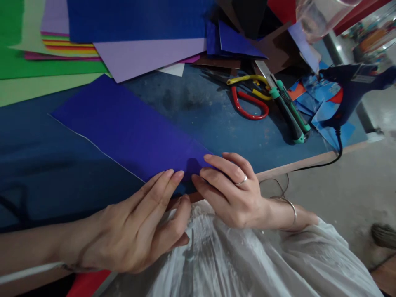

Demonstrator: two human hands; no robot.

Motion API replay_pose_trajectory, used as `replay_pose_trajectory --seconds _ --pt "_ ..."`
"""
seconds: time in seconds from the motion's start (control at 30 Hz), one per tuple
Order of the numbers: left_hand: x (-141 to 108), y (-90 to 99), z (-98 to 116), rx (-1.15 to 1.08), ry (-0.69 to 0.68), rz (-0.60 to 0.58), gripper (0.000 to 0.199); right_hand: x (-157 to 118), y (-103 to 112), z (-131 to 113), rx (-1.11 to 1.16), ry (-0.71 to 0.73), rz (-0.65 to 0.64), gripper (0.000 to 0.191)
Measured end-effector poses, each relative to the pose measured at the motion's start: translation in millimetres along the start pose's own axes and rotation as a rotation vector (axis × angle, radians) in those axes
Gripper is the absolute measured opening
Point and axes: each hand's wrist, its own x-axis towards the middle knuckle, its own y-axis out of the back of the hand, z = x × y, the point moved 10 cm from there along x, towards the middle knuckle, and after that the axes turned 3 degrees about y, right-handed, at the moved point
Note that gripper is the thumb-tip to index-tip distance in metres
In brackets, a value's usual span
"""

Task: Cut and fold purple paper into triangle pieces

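Left hand lying flat, fingers together, and right hand, fingers curled, both pressing near end of 1 blue sheet on table, by its edge.

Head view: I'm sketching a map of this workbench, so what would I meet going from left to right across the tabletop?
Bright green sheet → blue-violet sheet → red-handled tool → green-and-black cutter → dark blue glue gun.
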Motion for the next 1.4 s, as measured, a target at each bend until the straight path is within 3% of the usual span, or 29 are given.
replay_pose_trajectory --seconds 0.33,0.5,0.57,0.77,0.97,1.07,1.4 --pt "-4 0.2 -5 0.006 -0.024 -0.072 0.042 -8 11 13 -0.013 -0.022 0.029 0.026" --pt "-4 2.7 2 0.068 -0.286 -0.099 0.051 -18 16 23 0.004 -0.068 0.037 0.025" --pt "-4 2.6 -1 0.062 -0.319 -0.106 0.053 -23 17 25 0.004 -0.066 0.037 0.023" --pt "-11 1.8 -9 -0.036 -0.197 -0.132 0.046 -31 19 30 0.017 -0.049 0.038 0.023" --pt "-15 -4.2 -15 -0.161 0.039 -0.266 0.083 -42 22 37 0.029 -0.071 0.003 0.021" --pt "-13 -3.5 -19 -0.204 0.106 -0.286 0.086 -48 23 42 0.063 -0.119 0.030 0.023" --pt "-14 -4.0 -23 -0.176 0.070 -0.270 0.093 -58 30 47 0.052 -0.126 0.024 0.028"
